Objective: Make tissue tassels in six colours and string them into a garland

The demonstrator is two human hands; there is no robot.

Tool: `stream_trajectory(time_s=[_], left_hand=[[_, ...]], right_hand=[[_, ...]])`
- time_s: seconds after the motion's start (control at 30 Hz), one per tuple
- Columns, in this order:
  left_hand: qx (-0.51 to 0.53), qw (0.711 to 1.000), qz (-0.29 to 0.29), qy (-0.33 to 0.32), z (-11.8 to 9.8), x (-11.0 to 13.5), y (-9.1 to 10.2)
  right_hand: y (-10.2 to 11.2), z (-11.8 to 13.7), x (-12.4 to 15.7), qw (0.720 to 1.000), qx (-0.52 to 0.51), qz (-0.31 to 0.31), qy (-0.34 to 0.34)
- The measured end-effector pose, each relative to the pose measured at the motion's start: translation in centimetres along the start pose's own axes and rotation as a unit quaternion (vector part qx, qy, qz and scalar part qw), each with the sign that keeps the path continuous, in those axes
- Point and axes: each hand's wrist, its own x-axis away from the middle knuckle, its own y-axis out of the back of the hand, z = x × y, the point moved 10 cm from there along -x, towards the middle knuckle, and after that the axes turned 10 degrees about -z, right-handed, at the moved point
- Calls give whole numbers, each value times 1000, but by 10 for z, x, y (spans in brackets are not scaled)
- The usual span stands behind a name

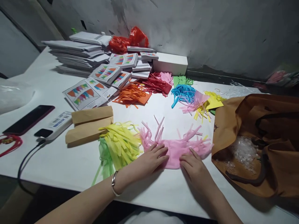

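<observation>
A sheet of pink tissue paper (173,157) lies on the table in front of me, its ends and far side cut into fringe strips. My left hand (154,158) rests on its left part with the fingers stretched out flat. On the right part lies my right hand (191,164), index finger extended and the others slightly bent, pressing on the paper. Beside my left hand is a bunch of yellow fringed tissue paper (123,143), with green fringed tissue paper (106,155) partly under it.
Fringed bundles in orange (133,94), dark red (158,84) and blue (183,93) lie farther back. A brown bag (233,124) with clear plastic bits stands at right. Left are two brown paper rolls (91,124), a phone (29,119) and stacked boxes (77,56).
</observation>
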Motion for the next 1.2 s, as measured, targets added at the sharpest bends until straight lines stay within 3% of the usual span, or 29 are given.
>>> stream_trajectory(time_s=[0.13,0.27,0.43,0.53,0.63,0.73,0.87,1.07,1.2], left_hand=[[13,1000,5,20,0,3,5],[9,999,20,26,-1,5,2],[19,999,6,36,-7,4,0],[6,999,5,35,-11,8,-6],[14,999,-7,42,-13,11,-8],[46,994,-9,99,-2,10,-5],[9,974,65,217,25,2,-6],[-93,948,83,293,54,-13,9],[-155,930,76,324,68,2,38]], right_hand=[[4,-11,3,997,-55,9,-52],[9,-7,3,997,-51,1,-54],[16,9,-1,999,-24,-25,7],[10,23,0,998,-30,8,54],[0,26,2,997,-41,37,49],[-2,11,1,998,-43,17,-40],[-13,-26,4,978,16,34,-207],[-33,-50,-9,953,100,105,-268],[-38,-56,-13,938,123,144,-290]])
